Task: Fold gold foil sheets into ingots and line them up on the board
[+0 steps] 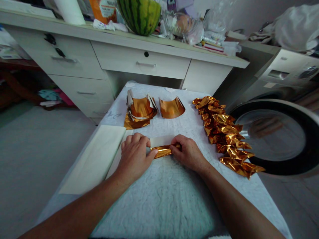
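Both my hands grip a sheet of gold foil paper [163,151] at the middle of the cloth-covered table. Its near edge is rolled or folded to show shiny gold, and its pale backing shows beyond. My left hand [136,156] pinches the left end between thumb and fingers. At the right end, my right hand [187,152] has thumb and fingers closed on the paper. Past my hands stand a stack of curved gold sheets [141,107] and a single curved gold sheet [171,108]. A row of folded gold foil pieces [230,134] lies to the right.
White paper sheets [96,159] lie along the table's left side. Behind stands a white drawer desk [142,63] with a watermelon [141,15] on top. An open washing machine door [274,132] reaches close to the table's right edge.
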The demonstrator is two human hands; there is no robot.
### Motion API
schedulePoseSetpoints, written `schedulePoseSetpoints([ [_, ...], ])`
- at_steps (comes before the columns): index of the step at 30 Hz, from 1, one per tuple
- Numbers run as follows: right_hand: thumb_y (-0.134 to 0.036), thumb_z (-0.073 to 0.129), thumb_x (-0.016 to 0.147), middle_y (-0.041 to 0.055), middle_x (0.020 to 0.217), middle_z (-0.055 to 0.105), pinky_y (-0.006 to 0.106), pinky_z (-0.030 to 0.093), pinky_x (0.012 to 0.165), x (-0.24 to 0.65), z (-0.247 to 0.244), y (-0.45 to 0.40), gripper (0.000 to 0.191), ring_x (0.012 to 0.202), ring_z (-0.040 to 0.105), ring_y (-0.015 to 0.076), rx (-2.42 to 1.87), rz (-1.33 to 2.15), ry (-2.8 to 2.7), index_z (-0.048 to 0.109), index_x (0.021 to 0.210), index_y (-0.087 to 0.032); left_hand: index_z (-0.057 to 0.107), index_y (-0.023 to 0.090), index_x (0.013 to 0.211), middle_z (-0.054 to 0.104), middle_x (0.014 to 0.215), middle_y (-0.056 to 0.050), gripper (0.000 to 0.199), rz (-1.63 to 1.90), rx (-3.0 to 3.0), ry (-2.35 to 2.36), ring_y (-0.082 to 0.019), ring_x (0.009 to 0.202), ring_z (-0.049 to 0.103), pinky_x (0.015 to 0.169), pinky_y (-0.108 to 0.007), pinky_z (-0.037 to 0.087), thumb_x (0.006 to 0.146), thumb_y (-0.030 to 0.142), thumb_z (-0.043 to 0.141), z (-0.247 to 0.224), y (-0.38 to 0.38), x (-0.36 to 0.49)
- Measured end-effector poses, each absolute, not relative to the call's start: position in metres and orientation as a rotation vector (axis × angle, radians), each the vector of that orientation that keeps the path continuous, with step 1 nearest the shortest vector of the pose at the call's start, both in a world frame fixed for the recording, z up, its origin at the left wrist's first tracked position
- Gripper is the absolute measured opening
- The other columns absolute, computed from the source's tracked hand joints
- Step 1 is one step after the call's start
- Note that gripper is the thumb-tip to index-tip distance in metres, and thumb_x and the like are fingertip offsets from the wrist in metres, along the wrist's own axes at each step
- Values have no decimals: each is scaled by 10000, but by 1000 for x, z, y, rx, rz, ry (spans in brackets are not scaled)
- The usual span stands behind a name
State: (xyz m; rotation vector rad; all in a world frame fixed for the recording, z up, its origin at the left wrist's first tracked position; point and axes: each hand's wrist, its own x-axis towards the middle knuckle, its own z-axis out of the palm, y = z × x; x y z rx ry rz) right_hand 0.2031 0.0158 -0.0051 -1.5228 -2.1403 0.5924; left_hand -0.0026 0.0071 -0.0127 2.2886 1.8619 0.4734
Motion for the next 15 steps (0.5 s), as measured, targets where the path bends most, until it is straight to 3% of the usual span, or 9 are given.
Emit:
schedulePoseSetpoints([
  [15, -130, 584, 820, -7, 726, 595, 236, 347, 615, 203, -7, 15, 67, 645, 510, 118, -1504, 583, -2146, 594, 776, -179, 558, 210, 849, 565, 954, -68, 168, 472, 2293, 1859, -286, 950, 494, 801, -411, 386, 829, 359, 633, -9, 6, 0],
])
